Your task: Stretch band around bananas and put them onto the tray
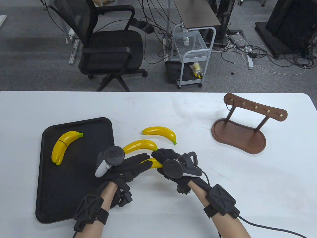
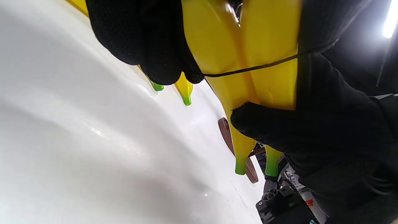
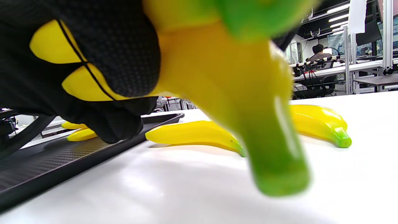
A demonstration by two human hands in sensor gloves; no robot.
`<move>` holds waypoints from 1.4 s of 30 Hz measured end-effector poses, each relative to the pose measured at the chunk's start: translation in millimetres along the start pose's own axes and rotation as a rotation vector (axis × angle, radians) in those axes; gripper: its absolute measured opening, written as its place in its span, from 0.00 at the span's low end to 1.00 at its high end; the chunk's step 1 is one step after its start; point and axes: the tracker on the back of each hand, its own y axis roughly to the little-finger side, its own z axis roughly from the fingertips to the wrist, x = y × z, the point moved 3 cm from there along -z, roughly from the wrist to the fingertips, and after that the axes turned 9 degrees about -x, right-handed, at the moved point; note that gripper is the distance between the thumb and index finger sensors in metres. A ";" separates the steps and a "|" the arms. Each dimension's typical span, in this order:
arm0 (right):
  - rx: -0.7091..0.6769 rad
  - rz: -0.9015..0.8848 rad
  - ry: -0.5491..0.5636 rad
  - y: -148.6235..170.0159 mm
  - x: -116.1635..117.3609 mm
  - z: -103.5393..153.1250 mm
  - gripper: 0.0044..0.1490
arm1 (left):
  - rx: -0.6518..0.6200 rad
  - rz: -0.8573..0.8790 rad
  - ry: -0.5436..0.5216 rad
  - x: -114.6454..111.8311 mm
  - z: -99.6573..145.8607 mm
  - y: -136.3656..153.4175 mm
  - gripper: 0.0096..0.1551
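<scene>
From my seat at the remote station, reading left to right: the black tray (image 1: pixel 74 173) sits at the left of the white worktop (image 1: pixel 247 186) and already carries a banded pair of bananas (image 1: pixel 65 146). Just past its right edge my left hand (image 1: pixel 123 168) and right hand (image 1: pixel 171 161) meet over a second banana pair (image 1: pixel 153 163), held just above the worktop. The left wrist view shows the two bananas side by side with the thin black band (image 2: pixel 267 64) running across them, the left fingers (image 2: pixel 146 46) curled round one flank and the right hand's fingers closed round the other. Both hands are therefore clamped on this pair. In my judgement the banding is nearly done: the thing now is to keep the two bananas pressed flush, ease the fingers out from under the band one at a time so it settles without snapping off toward the tapered green tips, then check it sits near the thick middle. Behind the hands lie two loose bananas, a nearer one (image 1: pixel 140 145) and a farther one (image 1: pixel 159 133), well clear of either hand. At the far right stands a wooden hook stand (image 1: pixel 244 126), untouched.
</scene>
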 end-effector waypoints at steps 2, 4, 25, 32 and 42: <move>-0.004 -0.023 -0.011 2.7 -0.6 1.0 0.46 | 0.000 -0.009 -0.006 0.9 0.2 -0.6 0.51; -0.006 -0.057 -0.014 5.5 -1.7 1.7 0.48 | -0.002 -0.020 -0.014 3.2 0.8 -1.7 0.51; 0.074 -0.458 0.081 48.0 -19.1 12.8 0.60 | -0.110 -0.211 -0.124 28.1 11.7 -31.2 0.49; 0.062 -0.532 0.115 53.2 -17.6 15.5 0.62 | -0.134 -0.253 -0.127 24.7 11.1 -37.4 0.49; 0.052 -0.478 0.204 47.3 -21.2 15.3 0.56 | -0.124 -0.265 -0.115 21.2 10.4 -36.8 0.48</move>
